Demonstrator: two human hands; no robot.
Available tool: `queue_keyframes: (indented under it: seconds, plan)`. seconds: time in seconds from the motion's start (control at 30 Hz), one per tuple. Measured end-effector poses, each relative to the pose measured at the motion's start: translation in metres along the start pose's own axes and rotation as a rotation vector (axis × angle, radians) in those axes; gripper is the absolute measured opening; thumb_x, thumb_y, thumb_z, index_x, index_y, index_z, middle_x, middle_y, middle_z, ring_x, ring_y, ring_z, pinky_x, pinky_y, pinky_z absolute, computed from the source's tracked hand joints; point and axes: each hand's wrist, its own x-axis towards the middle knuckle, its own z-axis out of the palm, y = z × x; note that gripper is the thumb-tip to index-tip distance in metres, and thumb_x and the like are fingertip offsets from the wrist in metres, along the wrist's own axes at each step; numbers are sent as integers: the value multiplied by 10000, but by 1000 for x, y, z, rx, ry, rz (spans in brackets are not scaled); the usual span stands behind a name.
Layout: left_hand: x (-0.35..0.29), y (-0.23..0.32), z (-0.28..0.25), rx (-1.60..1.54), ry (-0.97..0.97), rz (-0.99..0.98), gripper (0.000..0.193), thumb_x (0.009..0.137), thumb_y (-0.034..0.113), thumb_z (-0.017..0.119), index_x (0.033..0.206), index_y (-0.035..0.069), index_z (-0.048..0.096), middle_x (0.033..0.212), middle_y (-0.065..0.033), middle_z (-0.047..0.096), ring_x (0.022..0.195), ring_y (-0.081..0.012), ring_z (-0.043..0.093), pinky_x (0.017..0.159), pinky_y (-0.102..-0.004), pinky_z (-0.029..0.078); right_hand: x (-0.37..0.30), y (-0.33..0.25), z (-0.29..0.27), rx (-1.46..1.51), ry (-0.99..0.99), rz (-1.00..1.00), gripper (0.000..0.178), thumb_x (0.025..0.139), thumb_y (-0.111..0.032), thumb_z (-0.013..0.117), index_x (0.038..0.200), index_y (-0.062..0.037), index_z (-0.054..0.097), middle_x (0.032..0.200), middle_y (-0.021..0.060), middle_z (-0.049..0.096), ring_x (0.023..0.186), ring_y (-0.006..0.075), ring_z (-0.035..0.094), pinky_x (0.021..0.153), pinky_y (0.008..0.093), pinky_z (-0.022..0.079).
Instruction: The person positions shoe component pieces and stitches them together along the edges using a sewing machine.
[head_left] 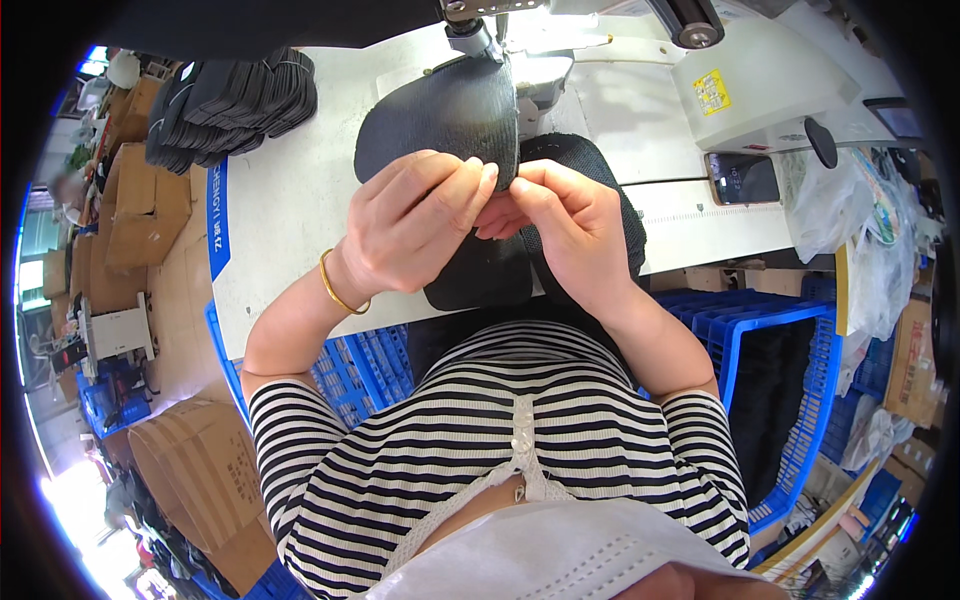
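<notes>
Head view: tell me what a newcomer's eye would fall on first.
The bold black-and-white striped top fills the lower middle. Above it, the left hand and right hand come close together at the near edge of a dark, rounded piece. At upper left, tied stacks of dark pieces stand out against the white table.

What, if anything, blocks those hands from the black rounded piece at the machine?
Nothing visible: the left hand and right hand are both at the near edge of the black rounded piece. Other dark pieces lie nearer the body, not between.
</notes>
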Motion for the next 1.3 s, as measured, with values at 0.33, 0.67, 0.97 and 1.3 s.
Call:
queue_keyframes:
  seconds: [0.33,0.67,0.97,1.3]
  plan:
    - [2,10,13,178,98,27,279,674,75,712,944,6,715,963,-76,655,910,-210,627,774,-320,563,2,-2,2,-22,169,-62,160,931,-67,554,831,32,631,656,56,648,600,78,623,559,210,500]
    - [7,-15,24,220,93,22,304,654,83,703,938,-23,728,961,-86,677,906,-231,663,780,-331,574,32,-1,-2,57,154,-70,235,946,-121,515,787,3,637,638,49,643,563,70,583,544,204,475]
    - [7,-45,32,200,101,44,270,633,72,690,893,-1,693,968,-94,690,925,-244,677,750,-329,582,46,2,-2,57,157,-99,204,960,-111,522,883,2,674,701,70,684,572,66,585,548,206,477]
    - [12,-60,42,237,156,25,260,641,64,685,891,-7,689,944,-74,679,875,-209,670,707,-296,562,32,1,-8,-26,110,-100,202,965,-117,519,917,0,678,747,76,700,608,61,592,582,199,488]
